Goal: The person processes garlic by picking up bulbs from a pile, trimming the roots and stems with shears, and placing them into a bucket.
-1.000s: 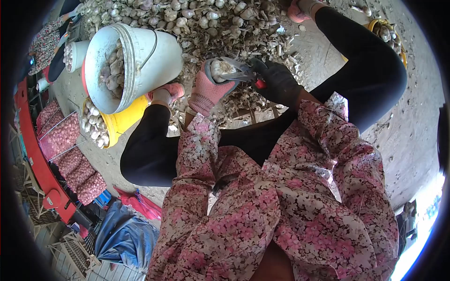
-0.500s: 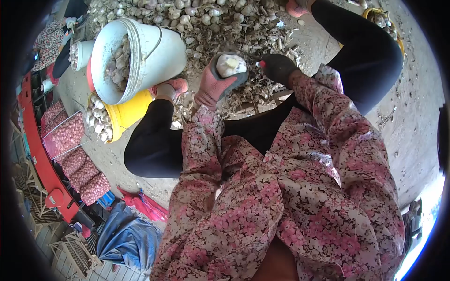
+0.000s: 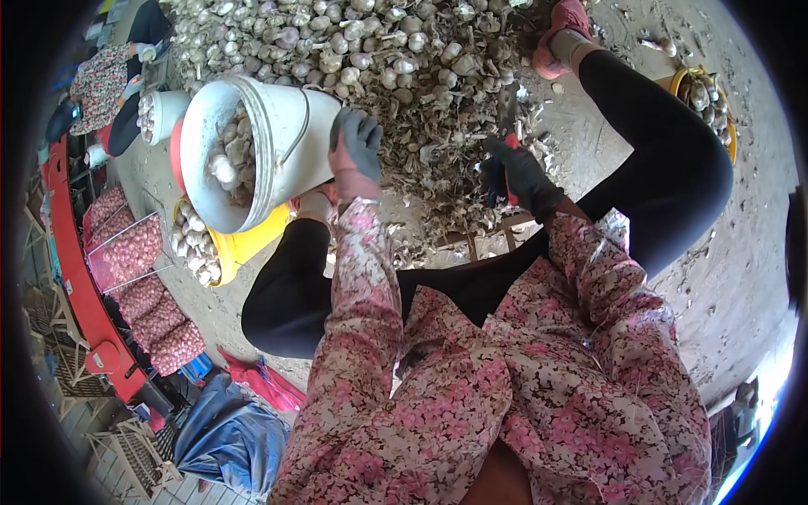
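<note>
White bucket part-filled with trimmed garlic, large pile left; left hand open and empty beside bucket, right hand clamped on shears over pile

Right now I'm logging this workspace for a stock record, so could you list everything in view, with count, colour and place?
garlic heap: one big pile, whitish, on the ground ahead
white bucket: one, tilted, holding garlic, left of centre
yellow basin: one, holding garlic, under the white bucket
second white bucket: one, holding garlic, far left
yellow container: one, with garlic, upper right
mesh sacks: several, pinkish red, filled, lower left
blue cloth: one, bottom left
another person: one, floral top, upper left
shears: one pair, red at the grip, in the right hand
left hand: pink and grey glove, open beside the white bucket, holding nothing
right hand: dark glove, closed on the shears
</note>
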